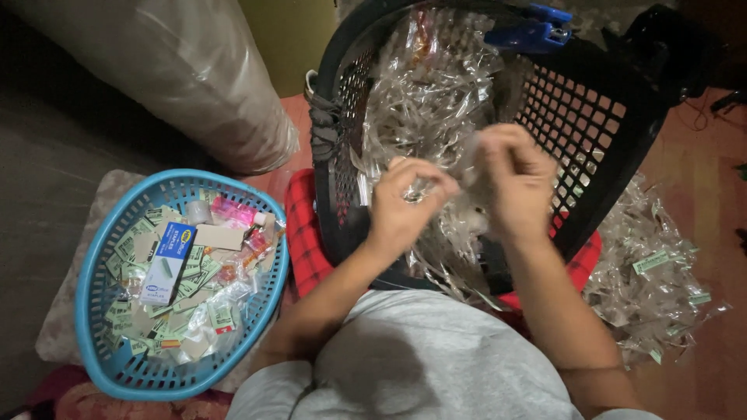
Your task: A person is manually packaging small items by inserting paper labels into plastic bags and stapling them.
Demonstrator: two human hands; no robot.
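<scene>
A black plastic basket stands in front of me, filled with many small clear plastic packets. My left hand and my right hand are both over the basket, close together. Each has its fingers pinched on a small clear packet held between them. The packet is blurred and what it holds cannot be made out.
A blue basket at left holds several green paper labels, a blue-and-white box and pink items. A pile of clear packets lies at right. A large clear plastic bag stands at the back left. A blue clip sits on the black basket's rim.
</scene>
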